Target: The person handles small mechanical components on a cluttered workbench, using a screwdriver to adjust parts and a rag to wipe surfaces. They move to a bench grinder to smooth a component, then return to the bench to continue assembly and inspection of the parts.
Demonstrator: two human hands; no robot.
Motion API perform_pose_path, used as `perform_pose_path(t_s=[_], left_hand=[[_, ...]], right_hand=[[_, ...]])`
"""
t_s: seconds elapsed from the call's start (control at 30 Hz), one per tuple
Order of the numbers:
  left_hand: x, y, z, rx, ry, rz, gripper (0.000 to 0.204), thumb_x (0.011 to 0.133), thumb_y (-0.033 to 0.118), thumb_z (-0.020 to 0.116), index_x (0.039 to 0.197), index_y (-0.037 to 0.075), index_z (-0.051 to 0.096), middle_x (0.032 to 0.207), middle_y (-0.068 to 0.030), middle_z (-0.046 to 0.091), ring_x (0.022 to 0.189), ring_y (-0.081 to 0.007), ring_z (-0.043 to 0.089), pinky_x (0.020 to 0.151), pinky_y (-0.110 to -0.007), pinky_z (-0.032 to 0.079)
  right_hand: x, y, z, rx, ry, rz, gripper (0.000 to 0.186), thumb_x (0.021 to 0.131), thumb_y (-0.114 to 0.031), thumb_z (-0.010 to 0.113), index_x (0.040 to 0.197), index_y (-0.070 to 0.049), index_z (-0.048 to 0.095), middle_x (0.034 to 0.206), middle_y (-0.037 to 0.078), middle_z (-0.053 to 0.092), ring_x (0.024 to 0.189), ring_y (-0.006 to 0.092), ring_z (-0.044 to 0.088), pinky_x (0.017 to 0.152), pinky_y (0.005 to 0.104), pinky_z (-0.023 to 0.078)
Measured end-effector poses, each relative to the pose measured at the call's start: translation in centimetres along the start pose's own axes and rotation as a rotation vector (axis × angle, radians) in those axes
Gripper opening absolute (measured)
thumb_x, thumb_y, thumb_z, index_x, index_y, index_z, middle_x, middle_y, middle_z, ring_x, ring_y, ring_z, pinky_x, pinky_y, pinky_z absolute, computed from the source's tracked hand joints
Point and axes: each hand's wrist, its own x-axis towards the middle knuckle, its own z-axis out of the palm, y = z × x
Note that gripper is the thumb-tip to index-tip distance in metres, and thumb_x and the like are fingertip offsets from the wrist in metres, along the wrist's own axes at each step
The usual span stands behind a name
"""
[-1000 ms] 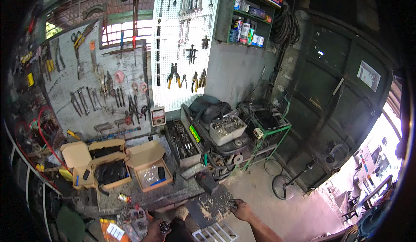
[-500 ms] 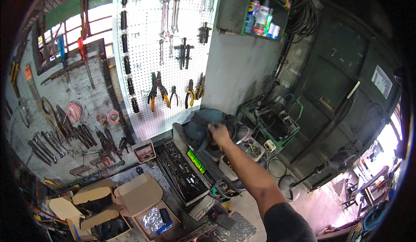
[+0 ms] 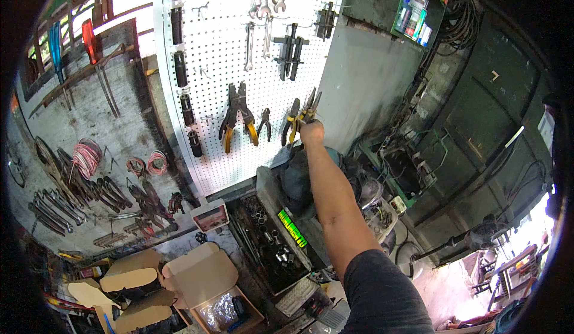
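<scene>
My right hand (image 3: pixel 313 132) reaches up to the white pegboard (image 3: pixel 209 59) and is closed on the lower end of yellow-handled pliers (image 3: pixel 310 108) at its right edge. A second pair of yellow-handled pliers (image 3: pixel 290 122) hangs just left of it. Farther left hang large yellow-handled pliers (image 3: pixel 238 113) and small dark pliers (image 3: pixel 265 125). My left hand is not in view.
A dark bag (image 3: pixel 296 169) lies below my arm, beside a metal socket tray (image 3: pixel 257 244). Open cardboard boxes (image 3: pixel 197 268) sit lower left. A tool board (image 3: pixel 113 131) stands left, a green cabinet (image 3: pixel 412 11) hangs upper right, and a dark door (image 3: pixel 490 107) is at right.
My right hand has risen from low over the bench, past the bag, to the hanging pliers. My left hand has left the view. The view has shifted toward the pegboard.
</scene>
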Motion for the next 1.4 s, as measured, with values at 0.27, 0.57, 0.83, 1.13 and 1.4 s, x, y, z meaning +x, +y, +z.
perform_pose_path(t_s=[0.27,0.57,0.83,1.13,1.4], left_hand=[[-6.5,4.6,13.3,0.104,-0.127,0.015,0.021,0.102,0.031,0.067,0.116,0.015,0.069,0.098,-0.0048,0.069,0.09,-0.0221,0.066,0.084,-0.041,0.058],[-11.8,6.4,28.2,0.574,-0.706,-0.152,0.041,0.106,0.032,0.064,0.143,0.014,0.058,0.101,-0.0027,0.065,0.079,-0.0164,0.057,0.07,-0.034,0.051],[-9.1,-6.8,35.0,1.182,-0.965,-0.681,0.021,0.107,0.024,0.06,0.117,0.009,0.072,0.089,-0.0032,0.067,0.08,-0.0172,0.063,0.074,-0.034,0.055],[-33.3,-35.8,16.2,1.848,-1.373,-0.693,0.025,0.098,0.023,0.073,0.114,0.005,0.074,0.108,-0.0098,0.075,0.099,-0.026,0.071,0.09,-0.043,0.061],[-49.1,-48.4,-16.3,2.36,-1.425,-1.353,0.036,0.092,0.024,0.062,0.123,0.007,0.067,0.114,-0.0122,0.071,0.116,-0.0335,0.066,0.109,-0.063,0.046]], right_hand=[[-5.4,-0.4,-5.2,0.404,0.517,0.151,0.044,0.1,-0.026,0.053,0.111,0.015,0.06,0.126,0.037,0.06,0.121,0.0506,0.057,0.107,0.053,0.046],[-42.2,16.7,-24.3,0.286,0.152,0.47,0.031,0.105,-0.019,0.05,0.118,0.004,0.066,0.109,0.03,0.069,0.099,0.0437,0.065,0.091,0.051,0.051],[-81.8,23.2,-43.9,0.281,-0.222,0.942,0.056,0.1,-0.053,0.065,0.106,0.003,0.068,0.09,0.026,0.07,0.086,0.0343,0.068,0.079,0.0498,0.052],[-122.2,25.3,-55.6,0.166,0.708,1.066,0.036,0.087,-0.016,0.059,0.117,-0.004,0.076,0.104,0.022,0.075,0.1,0.0404,0.071,0.096,0.0466,0.055],[-148.3,12.0,-59.5,0.314,1.045,1.699,0.032,0.089,-0.021,0.06,0.113,-0.009,0.077,0.079,0.015,0.07,0.077,0.0248,0.069,0.073,0.0422,0.054]])
